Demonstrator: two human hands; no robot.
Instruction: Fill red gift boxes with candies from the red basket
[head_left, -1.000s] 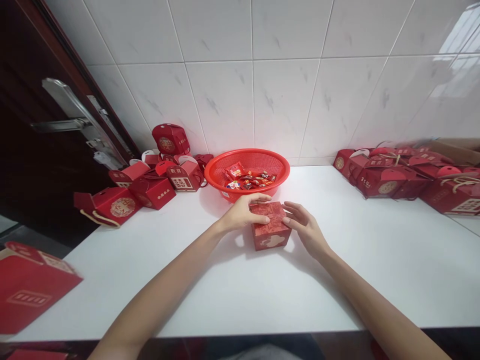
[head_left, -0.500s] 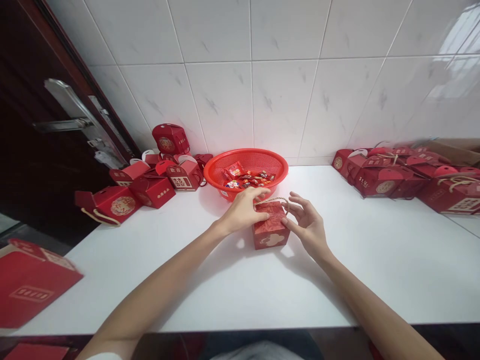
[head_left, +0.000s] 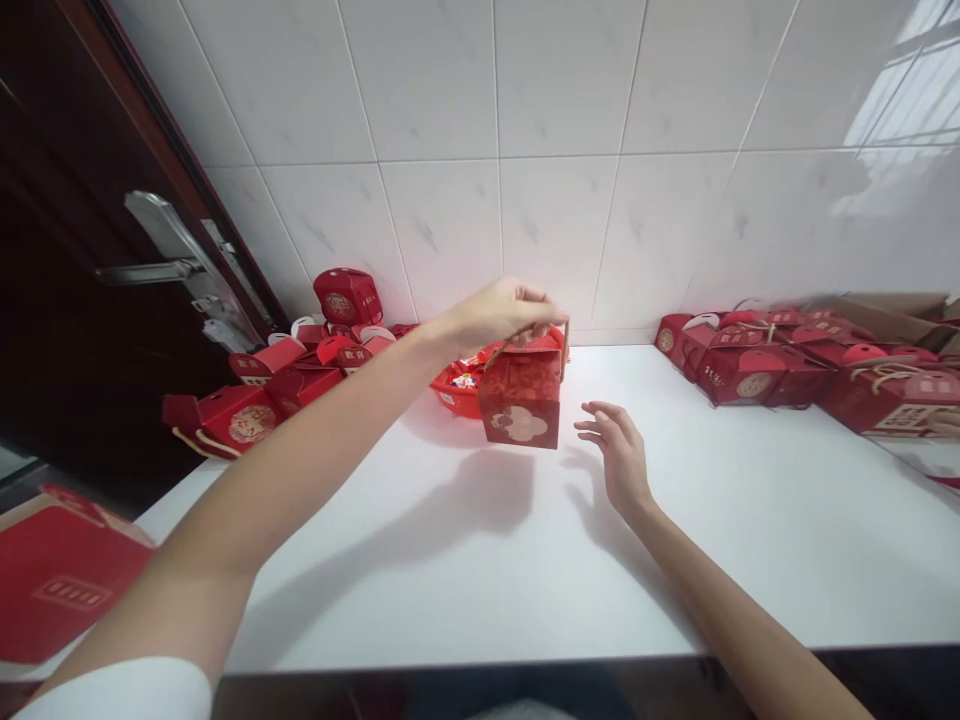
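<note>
A small red gift box with a pale flower-shaped patch hangs in the air above the white table. My left hand grips its rope handle from above. Apart from the box, to its right, my right hand is held over the table with its fingers spread and nothing in them. Behind the box, and partly hidden by it, stands a red plastic colander with wrapped candies inside.
Several red gift boxes are gathered at the back left. More boxes are heaped at the right, beside a brown cardboard box. A larger red box sits at the near left. A tiled wall bounds the table.
The box has risen off the table, carried by its handle in my left hand. My right hand has come away from it, slightly to the right.
</note>
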